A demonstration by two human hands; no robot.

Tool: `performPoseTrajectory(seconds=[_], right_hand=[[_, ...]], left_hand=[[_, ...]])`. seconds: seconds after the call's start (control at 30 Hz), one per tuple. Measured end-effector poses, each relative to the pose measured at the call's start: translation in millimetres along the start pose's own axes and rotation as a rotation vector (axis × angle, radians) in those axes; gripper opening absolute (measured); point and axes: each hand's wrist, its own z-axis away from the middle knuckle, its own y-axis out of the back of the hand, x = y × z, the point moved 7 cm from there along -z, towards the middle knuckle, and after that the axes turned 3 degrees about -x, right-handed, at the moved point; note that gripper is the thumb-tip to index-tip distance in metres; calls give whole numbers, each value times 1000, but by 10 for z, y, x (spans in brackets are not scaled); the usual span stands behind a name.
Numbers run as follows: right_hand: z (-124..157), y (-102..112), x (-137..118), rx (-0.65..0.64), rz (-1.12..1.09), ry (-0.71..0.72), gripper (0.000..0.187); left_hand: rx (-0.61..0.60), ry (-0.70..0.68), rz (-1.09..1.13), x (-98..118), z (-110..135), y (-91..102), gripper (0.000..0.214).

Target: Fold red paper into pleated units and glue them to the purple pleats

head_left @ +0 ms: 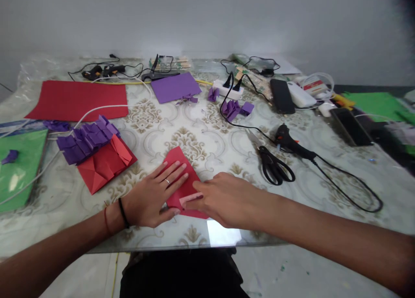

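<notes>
A small red paper square (pixel 179 165) lies on the patterned table near the front edge. My left hand (pixel 154 195) rests flat on it with fingers stretched out, a ring on one finger. My right hand (pixel 223 197) presses down on the paper's lower right part, where a folded corner (pixel 190 198) shows its pale pink underside; its fingers lie together on that fold. To the left sits a pile of folded red pieces (pixel 105 165) and a row of folded purple pieces (pixel 87 139).
Black scissors (pixel 275 167) and a black glue gun (pixel 292 145) with its cord lie to the right. Red sheet (pixel 78 100), purple sheet (pixel 175 86), green sheets (pixel 20 165), a power strip (pixel 228 90), phones (pixel 282 95) and cables fill the back and sides.
</notes>
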Motion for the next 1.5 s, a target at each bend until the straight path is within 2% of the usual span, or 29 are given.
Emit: performPoseTrajectory(seconds=[0.17, 0.3, 0.4, 0.5, 0.63, 0.77, 0.87, 0.97, 1.1, 1.3, 1.4, 1.5], right_hand=[[230, -50, 267, -39, -4, -97, 41], [448, -107, 575, -38, 26, -181, 41], [622, -140, 774, -34, 27, -221, 41], [717, -111, 834, 8, -23, -212, 43], [567, 10, 724, 80, -26, -199, 45], [143, 172, 473, 90, -25, -93, 41], [-156, 263, 334, 35, -3, -30, 36], [-309, 274, 306, -49, 17, -12, 35], [-267, 234, 454, -30, 20, -40, 37], [55, 111, 885, -20, 78, -160, 41], [165, 197, 991, -9, 59, -198, 39], [103, 381, 873, 46, 9, -156, 39]], left_hand=[[-5, 5, 22, -4, -6, -2, 88], [-13, -14, 11, -9, -11, 15, 84], [-4, -32, -21, 29, 9, 63, 71], [42, 13, -58, 106, 66, 121, 51], [174, 73, -129, 281, 178, 176, 32], [289, 154, -131, 362, 267, 174, 26], [326, 204, -108, 359, 295, 159, 26], [344, 211, -99, 366, 293, 162, 26], [334, 203, -104, 374, 271, 176, 25], [300, 186, -107, 325, 279, 177, 27], [241, 165, -116, 331, 275, 129, 32], [177, 186, -135, 346, 258, 80, 38]])
